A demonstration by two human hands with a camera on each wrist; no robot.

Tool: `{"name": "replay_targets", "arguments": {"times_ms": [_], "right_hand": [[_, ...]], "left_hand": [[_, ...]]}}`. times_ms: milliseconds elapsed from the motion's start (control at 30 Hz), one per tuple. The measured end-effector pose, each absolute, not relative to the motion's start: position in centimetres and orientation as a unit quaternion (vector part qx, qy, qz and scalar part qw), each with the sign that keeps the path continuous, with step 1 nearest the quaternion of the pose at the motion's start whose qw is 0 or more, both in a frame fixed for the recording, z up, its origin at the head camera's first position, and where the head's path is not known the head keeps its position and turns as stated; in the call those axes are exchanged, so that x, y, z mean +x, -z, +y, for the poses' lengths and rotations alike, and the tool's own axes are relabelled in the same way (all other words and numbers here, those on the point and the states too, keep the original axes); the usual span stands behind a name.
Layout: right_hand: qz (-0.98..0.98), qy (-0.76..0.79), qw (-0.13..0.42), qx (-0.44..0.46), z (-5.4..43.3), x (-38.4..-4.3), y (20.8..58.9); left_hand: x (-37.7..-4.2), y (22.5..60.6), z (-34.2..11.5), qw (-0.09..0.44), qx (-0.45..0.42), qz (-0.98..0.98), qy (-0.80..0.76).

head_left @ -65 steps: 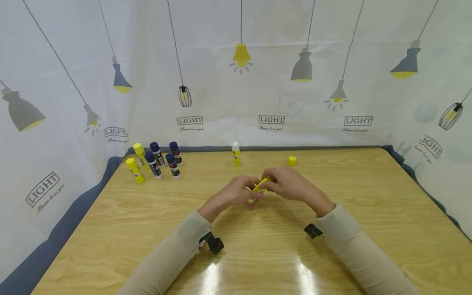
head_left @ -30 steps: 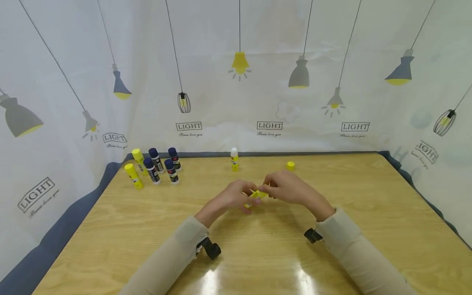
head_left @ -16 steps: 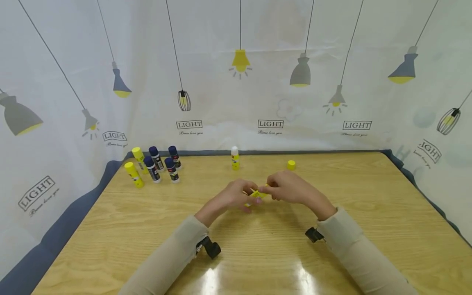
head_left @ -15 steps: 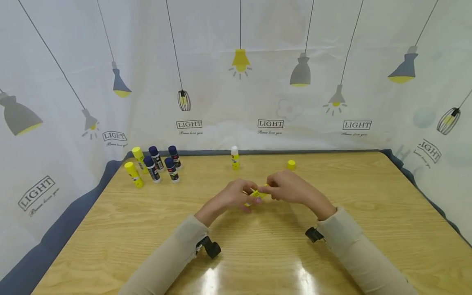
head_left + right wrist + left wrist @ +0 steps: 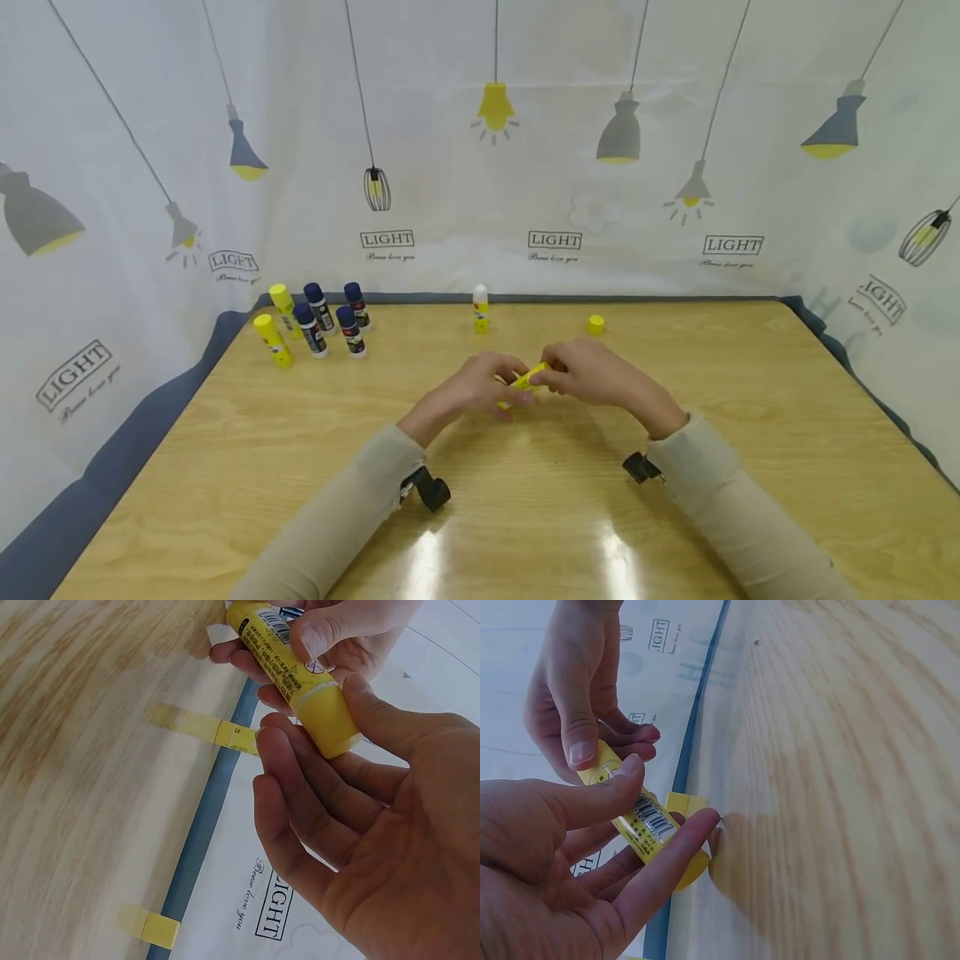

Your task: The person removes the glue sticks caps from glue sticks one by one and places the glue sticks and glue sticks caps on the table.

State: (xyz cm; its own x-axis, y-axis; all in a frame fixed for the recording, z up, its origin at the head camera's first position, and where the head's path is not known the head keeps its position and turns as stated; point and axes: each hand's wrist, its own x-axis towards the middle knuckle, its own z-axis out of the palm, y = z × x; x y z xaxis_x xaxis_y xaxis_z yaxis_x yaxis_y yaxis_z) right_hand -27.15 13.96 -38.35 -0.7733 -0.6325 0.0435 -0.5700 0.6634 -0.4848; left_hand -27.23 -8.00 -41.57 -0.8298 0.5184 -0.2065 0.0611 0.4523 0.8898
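Between both hands, above the wooden table, is a yellow glue stick (image 5: 529, 377) with a barcode label. My left hand (image 5: 480, 383) holds its body, the thumb lying across the label in the left wrist view. My right hand (image 5: 592, 375) pinches the plain yellow end (image 5: 330, 724) between thumb and fingers. A thin pale seam divides that end from the labelled body in the right wrist view. Beyond the hands, a yellow glue stick with a white top (image 5: 481, 310) stands upright. To its right, a short yellow cap (image 5: 596, 325) sits on the table.
At the back left stand two yellow glue sticks (image 5: 274, 342) and several navy-capped glue sticks (image 5: 310, 329), grouped closely. A printed curtain (image 5: 450, 192) borders the wooden table (image 5: 712, 375) at the back and sides. Each wrist carries a black camera mount (image 5: 431, 489).
The glue stick stays in both hands. My right fingers have shifted slightly on its end, and more of the yellow end shows than half a second ago. The head view has tilted a little.
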Motion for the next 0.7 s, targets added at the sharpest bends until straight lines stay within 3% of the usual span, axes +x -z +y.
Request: {"name": "replay_targets", "arguments": {"times_ms": [700], "right_hand": [[0.904, 0.243, 0.043, -0.348, 14.16, -26.98, 38.17]], "left_hand": [[-27.36, 41.51, -7.9, 0.243, 0.18, 0.817, -0.491]]}}
